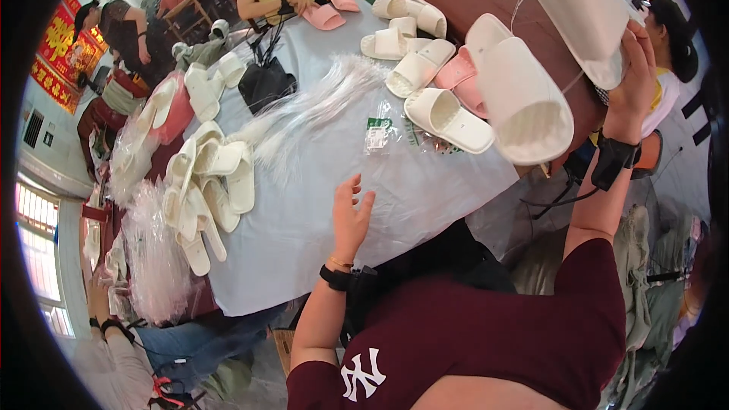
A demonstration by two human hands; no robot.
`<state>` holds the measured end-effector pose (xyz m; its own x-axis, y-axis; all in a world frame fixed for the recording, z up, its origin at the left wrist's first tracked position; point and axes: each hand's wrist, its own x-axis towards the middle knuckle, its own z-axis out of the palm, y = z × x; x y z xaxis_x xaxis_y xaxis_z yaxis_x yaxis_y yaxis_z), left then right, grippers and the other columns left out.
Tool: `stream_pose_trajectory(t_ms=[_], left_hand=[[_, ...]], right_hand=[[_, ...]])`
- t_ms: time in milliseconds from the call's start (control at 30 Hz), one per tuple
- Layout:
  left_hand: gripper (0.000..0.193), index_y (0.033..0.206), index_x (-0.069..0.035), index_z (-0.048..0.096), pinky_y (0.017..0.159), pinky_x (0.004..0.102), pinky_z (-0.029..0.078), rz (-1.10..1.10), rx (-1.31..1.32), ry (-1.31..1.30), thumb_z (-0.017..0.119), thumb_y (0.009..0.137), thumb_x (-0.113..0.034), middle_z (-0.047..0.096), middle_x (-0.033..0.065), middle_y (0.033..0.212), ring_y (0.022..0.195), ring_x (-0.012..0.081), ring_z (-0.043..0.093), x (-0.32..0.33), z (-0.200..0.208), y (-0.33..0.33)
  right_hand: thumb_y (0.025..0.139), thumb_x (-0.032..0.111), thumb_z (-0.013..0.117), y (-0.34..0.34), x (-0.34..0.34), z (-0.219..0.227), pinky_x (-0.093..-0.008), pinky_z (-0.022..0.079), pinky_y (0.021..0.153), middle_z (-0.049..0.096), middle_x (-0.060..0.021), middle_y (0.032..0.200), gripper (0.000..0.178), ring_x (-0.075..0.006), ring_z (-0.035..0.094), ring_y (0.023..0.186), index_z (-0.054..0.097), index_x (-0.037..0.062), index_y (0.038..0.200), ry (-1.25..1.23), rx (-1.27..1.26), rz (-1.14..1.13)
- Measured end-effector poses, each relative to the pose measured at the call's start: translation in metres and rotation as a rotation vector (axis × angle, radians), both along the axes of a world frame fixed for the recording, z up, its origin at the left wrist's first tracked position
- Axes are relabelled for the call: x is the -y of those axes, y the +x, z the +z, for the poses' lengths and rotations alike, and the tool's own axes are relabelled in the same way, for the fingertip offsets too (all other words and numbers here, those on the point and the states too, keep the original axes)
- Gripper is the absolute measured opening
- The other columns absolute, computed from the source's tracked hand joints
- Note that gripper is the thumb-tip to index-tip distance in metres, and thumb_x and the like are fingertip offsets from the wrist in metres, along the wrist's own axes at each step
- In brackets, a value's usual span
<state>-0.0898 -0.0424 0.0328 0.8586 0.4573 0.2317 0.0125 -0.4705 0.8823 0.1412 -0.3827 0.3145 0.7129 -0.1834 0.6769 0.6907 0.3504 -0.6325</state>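
I held left hand (352, 220) loosely spread over worktop (296, 239) | right hand (636, 83), 2 o'clock, pinched white slipper (581, 11)

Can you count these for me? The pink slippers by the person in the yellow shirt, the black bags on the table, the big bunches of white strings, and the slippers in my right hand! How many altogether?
Pink slippers: 2
Black bag: 1
Bunch of white strings: 1
White slipper in your right hand: 1
Total: 5

There are at least three pink slippers (325, 18), more than a dozen white slippers (531, 102) and one black bag (267, 86).
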Motion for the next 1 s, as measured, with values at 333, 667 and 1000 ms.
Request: stream_pose_trajectory(t_ms=[333,667,1000], left_hand=[[0.053,0.136,-0.008,0.041,0.089,0.0359,0.043,0.238,0.256,-0.995,0.044,0.098,-0.045,0.053,0.0072,0.122,0.108,0.0198,0.051,-0.069,0.007,-0.082],[0.048,0.135,-0.004,0.042,0.09,0.0353,0.043,0.644,0.097,-0.421,0.057,0.094,-0.025,0.051,0.0108,0.126,0.109,0.0211,0.051,-0.078,-0.024,-0.116],[0.061,0.129,0.0,0.048,0.1,0.0474,0.036,0.18,-0.03,0.517,0.072,0.079,-0.026,0.049,0.0234,0.129,0.118,0.0387,0.045,0.007,-0.01,-0.058]], right_hand=[[0.086,0.006,0.056,-0.039,-0.163,-0.071,-0.0234,0.047,0.072,0.062,0.0006,0.09,0.014,-0.0075,0.057,0.081,0.064,0.0009,0.096,-0.565,-0.096,0.603],[0.079,0.02,0.066,-0.001,-0.188,-0.211,-0.0439,0.046,0.084,0.062,-0.0175,0.1,0.03,-0.0356,0.058,0.098,0.061,0.0001,0.101,-1.292,0.193,-0.169],[0.066,0.027,0.077,-0.016,-0.135,-0.276,-0.0446,0.045,0.076,0.058,-0.014,0.1,0.045,-0.0317,0.058,0.094,0.058,0.0075,0.103,-1.624,0.304,-0.394]])
